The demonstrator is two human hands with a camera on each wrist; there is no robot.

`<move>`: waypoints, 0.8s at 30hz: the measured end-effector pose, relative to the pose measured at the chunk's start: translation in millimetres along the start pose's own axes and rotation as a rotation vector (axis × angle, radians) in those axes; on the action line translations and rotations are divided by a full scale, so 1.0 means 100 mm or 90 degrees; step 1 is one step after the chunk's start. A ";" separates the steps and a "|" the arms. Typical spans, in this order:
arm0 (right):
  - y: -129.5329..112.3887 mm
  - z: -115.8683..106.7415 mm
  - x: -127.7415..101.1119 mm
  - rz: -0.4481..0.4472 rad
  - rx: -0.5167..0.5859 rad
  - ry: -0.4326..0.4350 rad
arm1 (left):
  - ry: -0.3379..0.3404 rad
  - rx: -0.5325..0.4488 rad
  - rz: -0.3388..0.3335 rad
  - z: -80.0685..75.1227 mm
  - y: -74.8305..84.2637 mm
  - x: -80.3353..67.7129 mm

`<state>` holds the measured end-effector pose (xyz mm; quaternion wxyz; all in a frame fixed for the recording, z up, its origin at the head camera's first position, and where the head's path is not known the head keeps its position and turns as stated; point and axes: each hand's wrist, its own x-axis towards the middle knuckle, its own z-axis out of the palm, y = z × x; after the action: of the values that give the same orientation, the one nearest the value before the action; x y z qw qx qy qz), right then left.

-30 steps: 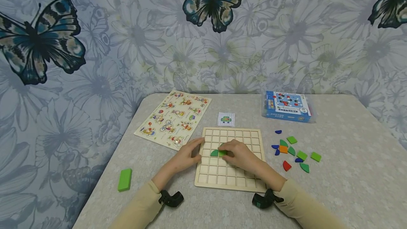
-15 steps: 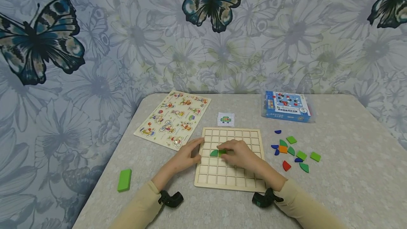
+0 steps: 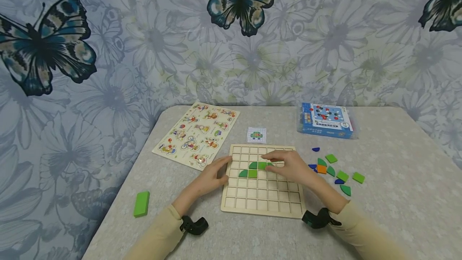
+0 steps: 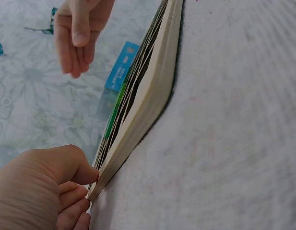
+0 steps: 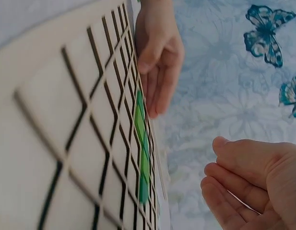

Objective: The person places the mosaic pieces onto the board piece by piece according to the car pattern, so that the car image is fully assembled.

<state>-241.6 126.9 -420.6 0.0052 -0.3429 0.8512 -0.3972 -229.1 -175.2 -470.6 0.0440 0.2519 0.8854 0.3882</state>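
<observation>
The wooden grid board (image 3: 245, 193) lies on the table, with green pieces in two of its rows. The lower row shows a dark green quarter-round piece (image 3: 243, 173) beside a light green square (image 3: 252, 173). Above these are another quarter-round piece (image 3: 254, 165), a green square (image 3: 262, 165) and a dark green piece partly behind my right thumb. My left hand (image 3: 210, 176) rests at the board's left edge, its thumb and fingertips touching it. My right hand (image 3: 290, 167) hovers over the board's right side, thumb and fingers apart; the right wrist view shows nothing between them.
Right of the board lie loose pieces, including an orange square (image 3: 321, 169), a green square (image 3: 358, 177) and a blue piece (image 3: 315, 149). A pattern card (image 3: 256, 135), a picture board (image 3: 198, 131) and a blue box (image 3: 325, 121) stand farther back. A green block (image 3: 141, 204) is at left.
My right hand has lifted off the lower green square and moved right and away from me. The upper green pieces now show, while the red piece is hidden by my right forearm. My left hand stays put.
</observation>
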 end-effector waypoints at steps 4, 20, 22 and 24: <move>0.12 -0.23 -0.17 0.052 0.003 0.008 | 0.000 0.004 -0.002 0.00 0.00 0.00; 0.57 -0.79 -0.80 0.177 -0.122 0.081 | 0.005 0.002 -0.016 0.01 -0.01 0.02; 0.60 -0.79 -0.85 0.180 -0.121 0.076 | 0.005 0.002 -0.015 0.01 -0.01 0.02; 0.63 -0.78 -0.88 0.178 -0.121 0.076 | 0.007 0.004 -0.013 0.02 -0.01 0.02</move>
<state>-232.6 259.4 -433.5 -0.0226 -0.1958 0.9231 -0.3302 -231.3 -173.7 -472.5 0.0424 0.2407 0.8893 0.3865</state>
